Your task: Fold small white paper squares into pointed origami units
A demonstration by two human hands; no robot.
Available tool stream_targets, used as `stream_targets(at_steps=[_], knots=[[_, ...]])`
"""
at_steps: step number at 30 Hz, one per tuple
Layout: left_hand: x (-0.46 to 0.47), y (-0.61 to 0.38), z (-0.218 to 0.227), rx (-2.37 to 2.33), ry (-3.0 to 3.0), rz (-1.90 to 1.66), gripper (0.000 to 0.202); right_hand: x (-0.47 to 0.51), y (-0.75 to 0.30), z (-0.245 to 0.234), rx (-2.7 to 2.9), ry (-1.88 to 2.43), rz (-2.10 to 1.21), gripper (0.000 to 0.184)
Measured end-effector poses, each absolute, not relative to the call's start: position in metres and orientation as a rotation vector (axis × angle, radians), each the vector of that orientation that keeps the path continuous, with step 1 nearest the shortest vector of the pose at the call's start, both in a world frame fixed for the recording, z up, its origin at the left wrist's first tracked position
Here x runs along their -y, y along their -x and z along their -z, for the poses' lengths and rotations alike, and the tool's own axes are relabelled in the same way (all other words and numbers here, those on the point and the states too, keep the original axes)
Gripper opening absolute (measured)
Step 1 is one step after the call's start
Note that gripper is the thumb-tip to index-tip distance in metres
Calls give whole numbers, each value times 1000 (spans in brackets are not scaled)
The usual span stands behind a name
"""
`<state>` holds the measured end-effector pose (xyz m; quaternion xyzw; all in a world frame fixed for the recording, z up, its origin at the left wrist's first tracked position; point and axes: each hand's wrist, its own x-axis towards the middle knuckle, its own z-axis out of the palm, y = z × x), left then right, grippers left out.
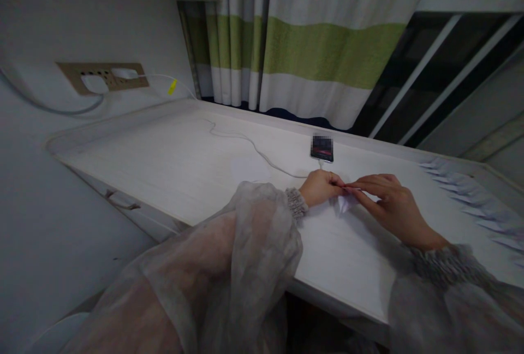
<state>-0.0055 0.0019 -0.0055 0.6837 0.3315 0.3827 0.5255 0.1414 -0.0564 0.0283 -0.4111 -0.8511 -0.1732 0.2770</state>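
Observation:
Just above the white desk [347, 266], my left hand [321, 188] pinches one edge of a small folded piece of white paper [346, 204]. My right hand [391, 206] grips the same paper from the other side, its thumb and fingers pressed together at the top edge. Part of the paper is hidden by my fingers, and its exact folded shape cannot be made out. A flat white sheet [249, 169] lies on the desk to the left of my left hand.
A phone [322, 148] on a white charging cable [262, 154] sits behind my hands. Rows of folded paper pieces [475, 201] line the desk's right side. A socket panel [118, 76] is on the left wall, and a striped curtain [323, 53] hangs behind.

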Motion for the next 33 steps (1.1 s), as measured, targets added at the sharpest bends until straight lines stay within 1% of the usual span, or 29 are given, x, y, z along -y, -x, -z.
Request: stream_targets(at_steps=[10, 15, 22, 27, 33], knots=[[0, 9, 1, -804, -1719, -854, 8, 56, -142, -30, 2325, 1104, 426, 20], [1, 9, 0, -823, -1765, -828, 13, 57, -140, -31, 2298, 1127, 425, 25], [-3, 8, 5, -843, -1764, -819, 14, 63, -134, -36, 2266, 1131, 372, 25], [-5, 8, 6, -828, -1671, -823, 14, 67, -132, -39, 2089, 1176, 419, 21], [-2, 9, 4, -807, -1572, -842, 10, 67, -135, -36, 2072, 1264, 337, 13]])
